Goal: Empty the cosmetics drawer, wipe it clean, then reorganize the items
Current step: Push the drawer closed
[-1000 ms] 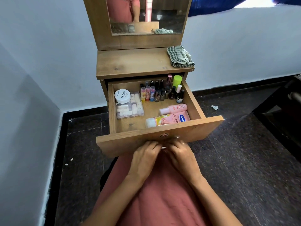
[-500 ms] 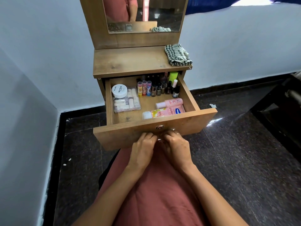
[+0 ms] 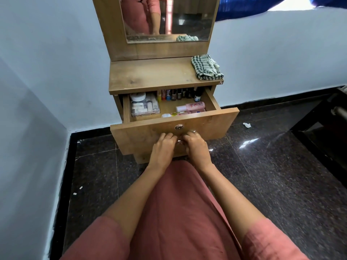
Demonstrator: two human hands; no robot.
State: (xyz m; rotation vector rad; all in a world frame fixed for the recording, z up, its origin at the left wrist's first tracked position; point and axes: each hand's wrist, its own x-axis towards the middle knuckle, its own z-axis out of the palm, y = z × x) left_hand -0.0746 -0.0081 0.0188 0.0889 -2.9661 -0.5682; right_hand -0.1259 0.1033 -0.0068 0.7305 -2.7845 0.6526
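The wooden drawer [image 3: 142, 136] of a small dressing table stands pulled out. Inside it are a clear box [image 3: 145, 107] with a white jar [image 3: 138, 96] on top, a row of small nail polish bottles [image 3: 178, 94] at the back, a pink bottle [image 3: 193, 106] and a pink tube [image 3: 176, 114] at the front. My left hand [image 3: 163, 147] and my right hand [image 3: 197, 147] sit side by side against the drawer front, just below its round lock [image 3: 179, 127]. Their fingers are curled and I see nothing held. A checked cloth [image 3: 206, 68] lies on the tabletop [image 3: 154, 74].
A mirror [image 3: 169, 17] rises behind the tabletop. Blue walls close in on the left and behind. Dark furniture [image 3: 328, 128] stands at the right edge. A scrap of paper [image 3: 247, 125] lies on the dark tiled floor. My pink-clad lap fills the foreground.
My view has pulled back and lower, so the drawer looks farther off and its back row sits partly under the tabletop. Both hands stay together at the drawer front, now over its face.
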